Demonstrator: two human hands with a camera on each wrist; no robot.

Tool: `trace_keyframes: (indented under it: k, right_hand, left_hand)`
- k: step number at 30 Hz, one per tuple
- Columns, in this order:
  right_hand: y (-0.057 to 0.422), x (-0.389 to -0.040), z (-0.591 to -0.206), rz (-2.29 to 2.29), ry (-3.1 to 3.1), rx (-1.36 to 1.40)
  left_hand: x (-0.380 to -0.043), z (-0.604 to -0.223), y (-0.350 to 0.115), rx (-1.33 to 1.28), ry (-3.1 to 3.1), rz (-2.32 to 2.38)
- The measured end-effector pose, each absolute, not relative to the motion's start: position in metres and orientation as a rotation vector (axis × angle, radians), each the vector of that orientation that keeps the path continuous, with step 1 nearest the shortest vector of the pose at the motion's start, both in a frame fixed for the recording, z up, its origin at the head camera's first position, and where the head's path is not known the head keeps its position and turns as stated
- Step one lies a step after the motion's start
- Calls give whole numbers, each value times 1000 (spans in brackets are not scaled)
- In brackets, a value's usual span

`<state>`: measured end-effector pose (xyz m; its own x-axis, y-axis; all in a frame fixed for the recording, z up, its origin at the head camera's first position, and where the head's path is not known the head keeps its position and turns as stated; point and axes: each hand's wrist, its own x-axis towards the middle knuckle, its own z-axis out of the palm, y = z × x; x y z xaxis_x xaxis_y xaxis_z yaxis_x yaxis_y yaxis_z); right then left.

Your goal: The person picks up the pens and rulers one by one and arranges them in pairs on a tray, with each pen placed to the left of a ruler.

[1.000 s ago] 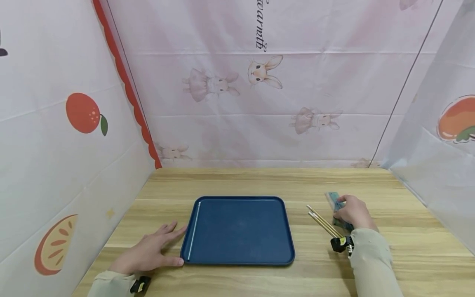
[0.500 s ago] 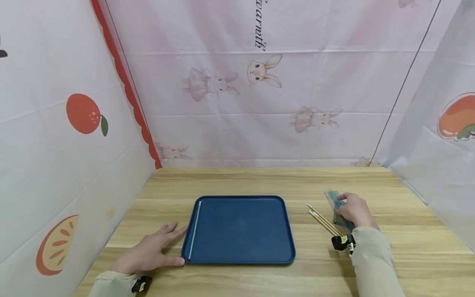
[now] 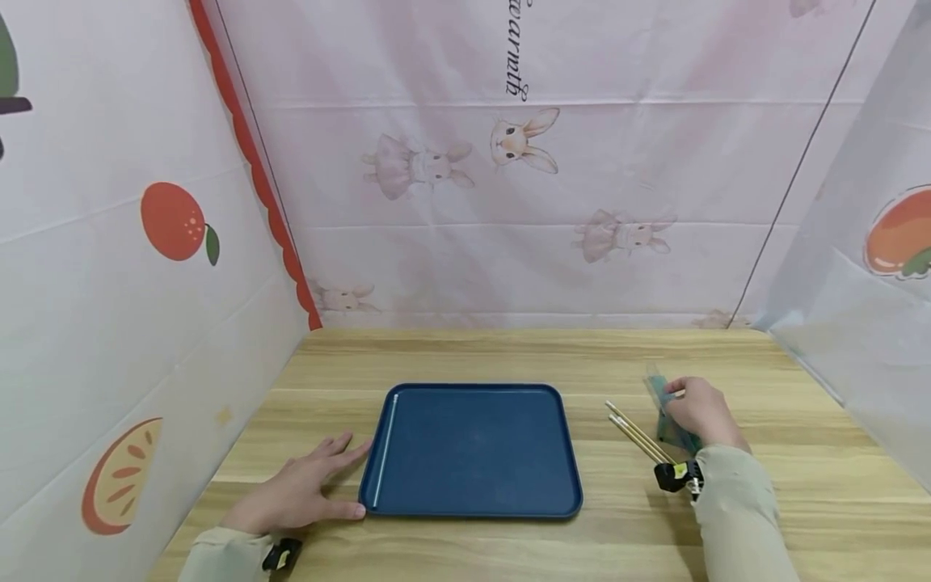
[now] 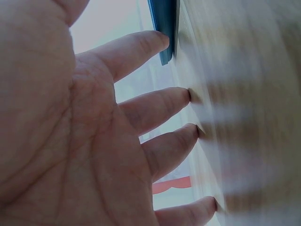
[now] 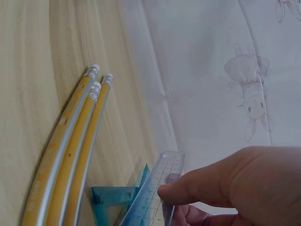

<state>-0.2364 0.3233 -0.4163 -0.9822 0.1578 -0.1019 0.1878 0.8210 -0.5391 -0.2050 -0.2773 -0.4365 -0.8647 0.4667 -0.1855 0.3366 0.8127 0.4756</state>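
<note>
To the right of a dark blue tray (image 3: 480, 453), a person's right hand (image 3: 701, 411) pinches a clear ruler (image 5: 151, 193) by its edge, one digit laid on the printed face and others curled behind it. Teal drafting pieces (image 5: 110, 192) sit at the ruler's side, and three yellow pencils (image 5: 76, 150) lie between them and the tray. At the tray's left side, the left hand (image 3: 298, 489) spreads its fingers wide, holding nothing, the thumb touching the near corner. The ruler looks to be light, stiff plastic, smooth enough to slip from a loose pinch and likely to crack if bent hard; its long edges, near mid-length, seem the place to take hold, clear of the teal pieces. Compared with half a second ago, the ruler's far end reaches farther past the teal and lies more nearly in line with it, while the left hand, the tray and the slim pale rod (image 3: 386, 450) along its left inner edge hold their places.
</note>
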Motion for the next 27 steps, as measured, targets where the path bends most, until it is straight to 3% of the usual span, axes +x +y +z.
trace_keyframes:
  k: [27]
  right_hand:
    - [319, -228, -402, -997, 2976, 286]
  left_hand:
    - [-206, -441, -278, 628, 2726, 633]
